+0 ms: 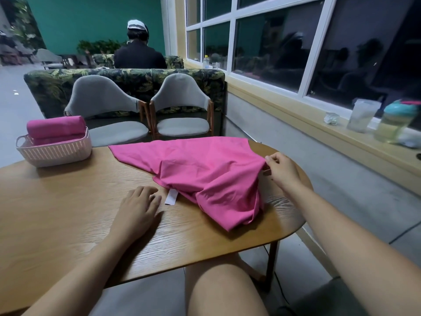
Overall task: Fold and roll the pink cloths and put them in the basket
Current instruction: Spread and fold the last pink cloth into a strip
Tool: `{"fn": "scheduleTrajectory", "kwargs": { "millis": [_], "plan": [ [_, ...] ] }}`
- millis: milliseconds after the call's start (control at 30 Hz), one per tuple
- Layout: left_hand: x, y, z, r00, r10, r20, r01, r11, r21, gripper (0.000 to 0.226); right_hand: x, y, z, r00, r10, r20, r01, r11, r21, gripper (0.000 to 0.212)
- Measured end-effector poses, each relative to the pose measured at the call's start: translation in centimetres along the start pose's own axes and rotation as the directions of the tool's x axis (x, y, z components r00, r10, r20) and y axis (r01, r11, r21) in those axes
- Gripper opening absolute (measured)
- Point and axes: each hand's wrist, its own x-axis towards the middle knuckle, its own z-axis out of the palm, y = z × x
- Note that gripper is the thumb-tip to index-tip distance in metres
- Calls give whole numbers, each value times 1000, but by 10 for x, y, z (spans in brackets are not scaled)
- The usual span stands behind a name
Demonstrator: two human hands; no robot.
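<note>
Fingers [148, 193] of the left hand [136, 208] lie relaxed and slightly apart, palm down, holding nothing. The thumb and fingertips [270, 158] of the right hand [283, 171] are pinched onto the edge of a loose, crumpled bright pink cloth [205, 169]. Scanning my feed from the left, I see a pale pink perforated plastic basket [54, 153] at the far left of the oval light wooden table [68, 213]. A rolled pink cloth [55, 127] lies across its top, with more pink fabric under it. Next comes the left hand, flat on the wood, its fingertips just beside a small white label [170, 197] at the loose cloth's near edge. That cloth covers the table's middle and right. The right hand holds its right edge a little above the wood. Far right, a clear plastic cup [362, 115] and a teal-capped bottle [394, 124] stand on the yellow window ledge [296, 115].
</note>
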Motion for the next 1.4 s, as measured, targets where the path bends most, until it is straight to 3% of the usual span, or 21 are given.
{"fn": "scheduleTrajectory", "kwargs": {
  "millis": [100,233,467,533,633,733,833,967,1100,1200,1400],
  "plan": [
    [-2,2,-2,1000,-5,9,5,1000,3,48,-14,-4,4,994,25,108,-27,999,21,35],
    [-2,4,-3,1000,-6,8,6,1000,-5,49,-46,-11,12,982,17,187,42,951,-308,31],
    [-4,6,-6,1000,4,18,-4,1000,19,48,-66,-17,16,943,48,329,127,863,-489,16],
    [-4,8,-9,1000,14,12,-14,1000,13,47,-66,-13,12,943,38,330,120,887,-446,4],
    [-4,13,-14,1000,24,4,-23,999,-47,44,-59,-13,1,964,-15,265,85,963,-257,8],
    [-6,17,-18,998,64,-29,-66,992,-111,39,-48,-24,-17,987,-31,155,29,999,15,7],
    [-10,42,-18,992,90,-89,-110,962,-250,32,-50,-46,-28,993,-7,118,-27,959,281,8],
    [-18,108,-17,967,211,-146,-250,905,-344,23,-55,-66,-22,992,-39,123,-3,947,323,9],
    [-19,169,-22,939,284,-196,-337,877,-342,41,-59,-86,-9,990,-60,126,6,920,392,6],
    [-10,184,-19,945,282,-163,-318,910,-267,56,-59,-100,-10,994,-82,79,43,914,403,7],
    [18,161,-23,935,247,-253,-296,938,-178,15,-49,-116,-30,998,-58,-26,64,915,398,12]
  ]
}}
